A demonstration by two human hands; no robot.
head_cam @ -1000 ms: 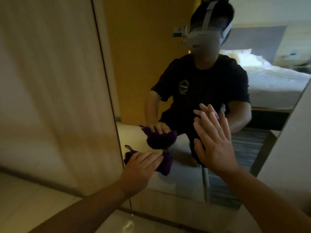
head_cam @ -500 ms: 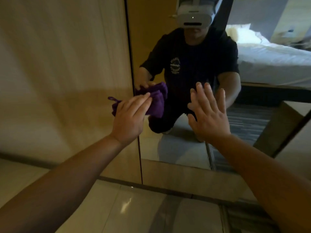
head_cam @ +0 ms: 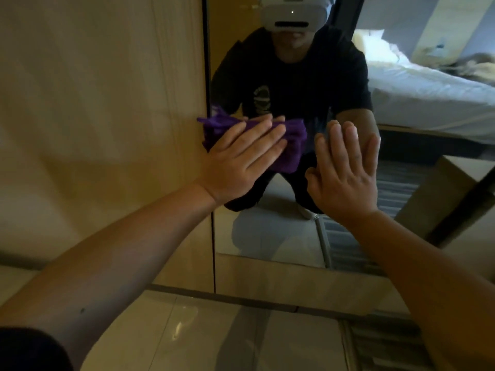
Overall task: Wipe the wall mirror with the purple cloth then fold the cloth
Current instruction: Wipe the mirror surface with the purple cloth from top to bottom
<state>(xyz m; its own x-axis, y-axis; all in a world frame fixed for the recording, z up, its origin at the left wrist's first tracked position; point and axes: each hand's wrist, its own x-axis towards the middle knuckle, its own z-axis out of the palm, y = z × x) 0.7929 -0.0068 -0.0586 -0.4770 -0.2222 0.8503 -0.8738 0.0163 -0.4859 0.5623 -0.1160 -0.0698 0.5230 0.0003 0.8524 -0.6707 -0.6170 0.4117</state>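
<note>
The wall mirror (head_cam: 281, 236) fills the right half of the view, its dark left edge running down the middle. A bunched purple cloth (head_cam: 288, 153) lies flat against the glass near that edge. My left hand (head_cam: 241, 159) presses on the cloth with fingers stretched out over it. My right hand (head_cam: 345, 172) rests flat on the glass just right of the cloth, fingers up and spread, holding nothing. The mirror shows a crouching person in a dark shirt with a white headset.
A beige wood-look wall panel (head_cam: 101, 124) stands left of the mirror. Glossy floor tiles (head_cam: 187, 333) run below. A white bed (head_cam: 428, 97) and a striped rug (head_cam: 396, 188) appear only as reflections. A wooden panel edge (head_cam: 455, 199) angles in at right.
My left hand has slid the cloth rightward from the mirror's left edge further onto the glass, and higher than a second ago. My right hand stays flat on the mirror.
</note>
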